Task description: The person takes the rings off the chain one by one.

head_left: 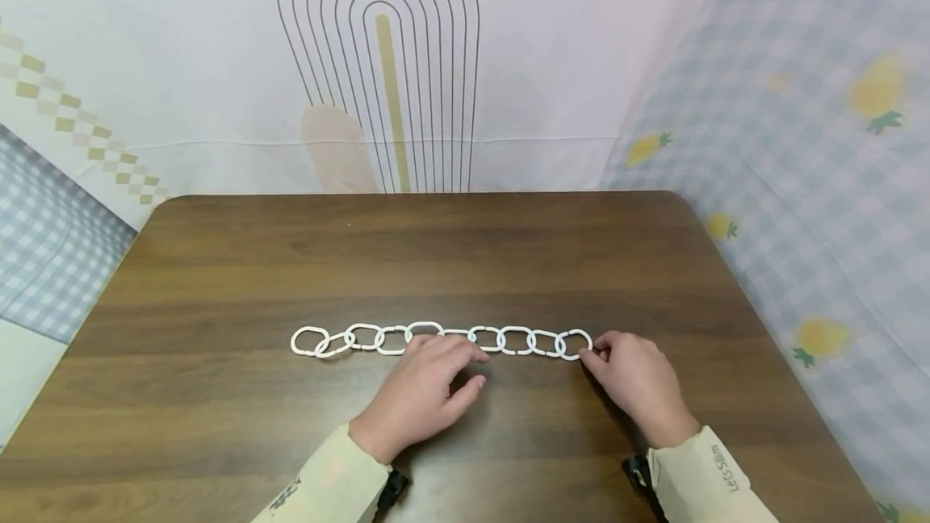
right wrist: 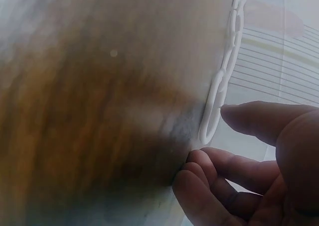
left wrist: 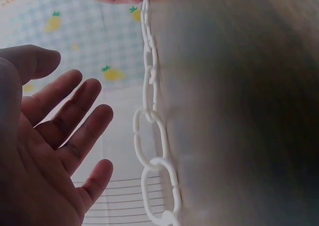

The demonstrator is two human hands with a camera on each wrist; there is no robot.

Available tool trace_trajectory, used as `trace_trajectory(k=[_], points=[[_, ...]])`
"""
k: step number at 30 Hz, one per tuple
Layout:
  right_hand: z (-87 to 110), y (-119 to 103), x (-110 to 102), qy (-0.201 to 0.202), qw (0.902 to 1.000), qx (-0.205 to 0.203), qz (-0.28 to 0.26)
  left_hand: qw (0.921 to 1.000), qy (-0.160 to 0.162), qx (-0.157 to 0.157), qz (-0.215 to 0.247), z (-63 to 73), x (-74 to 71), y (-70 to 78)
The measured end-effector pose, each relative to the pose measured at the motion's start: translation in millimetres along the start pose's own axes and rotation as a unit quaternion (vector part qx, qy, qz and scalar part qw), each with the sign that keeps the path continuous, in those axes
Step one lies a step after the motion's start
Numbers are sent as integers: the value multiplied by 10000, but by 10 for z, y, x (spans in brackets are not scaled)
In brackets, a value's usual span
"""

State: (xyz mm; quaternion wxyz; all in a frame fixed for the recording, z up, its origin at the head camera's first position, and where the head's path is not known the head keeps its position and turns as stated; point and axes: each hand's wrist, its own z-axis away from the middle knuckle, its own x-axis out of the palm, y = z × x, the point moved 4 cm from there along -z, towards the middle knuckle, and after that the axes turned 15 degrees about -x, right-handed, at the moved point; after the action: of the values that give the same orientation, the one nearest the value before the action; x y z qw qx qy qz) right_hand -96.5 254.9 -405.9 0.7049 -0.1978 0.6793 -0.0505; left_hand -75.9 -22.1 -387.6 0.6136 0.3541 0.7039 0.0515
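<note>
A white plastic chain (head_left: 515, 340) of several oval links lies in a nearly straight line from left to right across the wooden table. Over its middle is my left hand (head_left: 429, 386), fingers spread and relaxed, hiding part of a link. The left wrist view shows that palm and its fingertips (left wrist: 104, 111) apart from the chain. At the chain's right end is my right hand (head_left: 643, 382), its thumb and bent fingers either side of the end link (head_left: 576, 345). In the right wrist view, a gap separates thumb from fingers, with the thumb tip right at that link (right wrist: 212, 114).
The brown wooden table (head_left: 465, 257) has rounded far corners. Behind it hangs a white cloth (head_left: 545, 63) printed with arch lines. Blue checked cloth (head_left: 785, 184) with yellow pineapples covers the right side, and more checked cloth (head_left: 58, 224) hangs at the left.
</note>
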Motion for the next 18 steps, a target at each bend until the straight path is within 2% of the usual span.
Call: trace_trajectory(k=[8,18], points=[[-17,-30,2,-64,10000,-13,50,9999,34,-87,-44,-102,47,49],[-15,-51,29,-89,9998,-47,192,9996,-188,-205,-111,-231,181,102]])
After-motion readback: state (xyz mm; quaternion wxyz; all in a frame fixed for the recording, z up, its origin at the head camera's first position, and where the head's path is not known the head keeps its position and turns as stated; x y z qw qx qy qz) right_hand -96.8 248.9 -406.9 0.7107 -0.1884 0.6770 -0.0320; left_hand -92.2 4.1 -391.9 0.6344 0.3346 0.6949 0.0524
